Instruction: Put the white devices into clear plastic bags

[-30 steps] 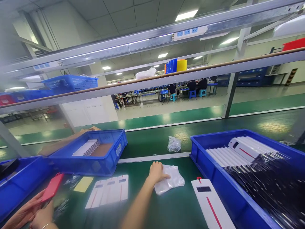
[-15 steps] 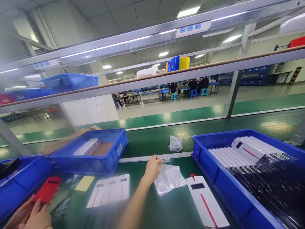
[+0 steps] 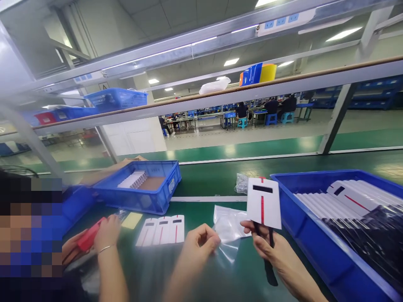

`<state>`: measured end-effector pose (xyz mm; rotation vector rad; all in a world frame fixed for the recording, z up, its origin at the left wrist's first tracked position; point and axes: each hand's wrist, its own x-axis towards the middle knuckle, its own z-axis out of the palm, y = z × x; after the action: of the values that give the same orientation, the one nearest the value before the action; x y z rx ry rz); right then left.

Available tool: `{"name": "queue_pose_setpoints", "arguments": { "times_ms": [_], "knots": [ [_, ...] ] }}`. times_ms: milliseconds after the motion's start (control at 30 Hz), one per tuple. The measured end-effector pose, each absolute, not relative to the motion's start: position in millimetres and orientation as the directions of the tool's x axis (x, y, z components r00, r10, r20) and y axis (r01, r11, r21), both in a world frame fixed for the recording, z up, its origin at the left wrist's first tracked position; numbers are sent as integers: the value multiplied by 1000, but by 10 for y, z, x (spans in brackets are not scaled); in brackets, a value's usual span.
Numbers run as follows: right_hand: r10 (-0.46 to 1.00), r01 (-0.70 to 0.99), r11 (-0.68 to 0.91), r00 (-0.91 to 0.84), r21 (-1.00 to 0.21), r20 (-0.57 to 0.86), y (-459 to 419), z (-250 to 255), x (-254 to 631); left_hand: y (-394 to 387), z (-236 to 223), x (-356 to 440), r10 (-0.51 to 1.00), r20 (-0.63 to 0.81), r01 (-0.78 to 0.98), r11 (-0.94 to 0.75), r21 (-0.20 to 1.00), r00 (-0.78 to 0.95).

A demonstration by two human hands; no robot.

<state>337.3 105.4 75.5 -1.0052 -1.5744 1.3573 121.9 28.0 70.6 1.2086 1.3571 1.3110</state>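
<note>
Pinching film [image 3: 231, 253], left hand [image 3: 201, 243] faces right hand [image 3: 278, 256], whose gripped white case [image 3: 270, 206] partly hides crumpled plastic [image 3: 241, 183] and blue bin [image 3: 317, 248]

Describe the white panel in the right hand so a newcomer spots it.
Find the big blue bin at right. Just left of it, the right hand holds up a white panel. Unlike the three white panels lying on the green bench, it has black strips below.

Smooth plastic over a satin green tabletop [image 3: 198, 212]
Clear film [image 3: 231, 252], glossy and creased; white panel [image 3: 272, 207], smooth, matt; blue bin [image 3: 315, 235] toward the tabletop's right edge, semi-gloss plastic.
</note>
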Motion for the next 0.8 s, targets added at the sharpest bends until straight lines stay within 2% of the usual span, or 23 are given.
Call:
{"name": "queue_pose_setpoints", "arguments": {
  "times_ms": [100, 200, 367, 500, 633, 733, 800],
  "knots": [
    [875, 96, 183, -469, -978, 118, 990, 847, 3213, 92, 719, 1253, 982, -47, 72, 61, 996, -181],
    [865, 123, 190, -489, -974, 107, 889, 862, 3098, -18, 735, 1249, 981, -74, 64, 87, 994, -178],
    [864, 179, 218, -492, -959, 105, 704, 828, 3039, -38, 810, 1254, 995, 6, -129, -19, 991, -98],
    [869, 246, 99, -494, -964, -37, 617, 879, 3067, -3, 837, 1309, 982, 11, -96, -30, 995, -188],
    [894, 160, 113, -448, -981, 30, 588, 1015, 3126, -18, 816, 1336, 981, -4, -64, -9, 998, -193],
    [901, 232, 10, -424, -973, -92, 563, 1120, 3175, -45, 829, 1320, 982, -29, -26, 25, 999, -185],
    [889, 265, 0, -441, -964, -121, 558, 1152, 3193, -61, 856, 1307, 985, -44, 14, 47, 999, -167]
  ]
}}
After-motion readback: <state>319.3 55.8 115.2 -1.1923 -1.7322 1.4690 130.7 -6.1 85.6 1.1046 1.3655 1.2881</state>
